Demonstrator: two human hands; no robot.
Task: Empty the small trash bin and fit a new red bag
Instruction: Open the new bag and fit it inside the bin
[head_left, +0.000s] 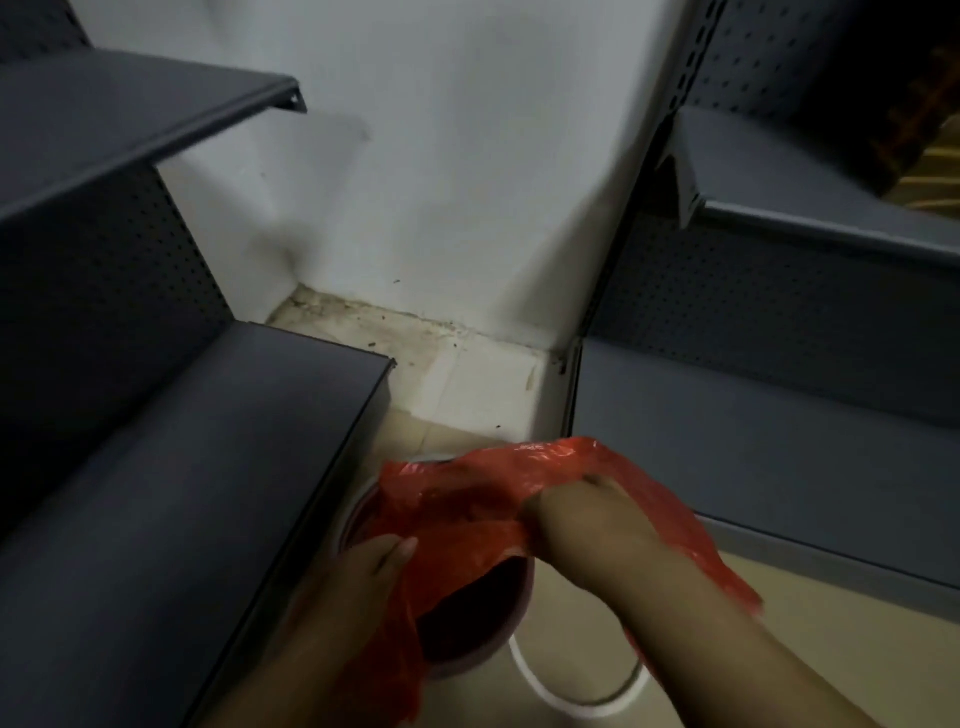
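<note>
The red bag (467, 514), judged light and easily torn, is pinched by the right hand (576, 519); the left hand (374, 569)'s hold cannot be told. The hem is best grasped.

The light is dim and grey-blue, with no hard glare. The white wall (467, 182) at the far middle is the brightest area. The dark shelves (130, 467) on the left sink into shadow, and the far right corner is almost black. The left hand (374, 566), right hand (582, 519) and red bag (467, 519) are smeared by motion blur. Shelf edges bow near the borders.
</note>
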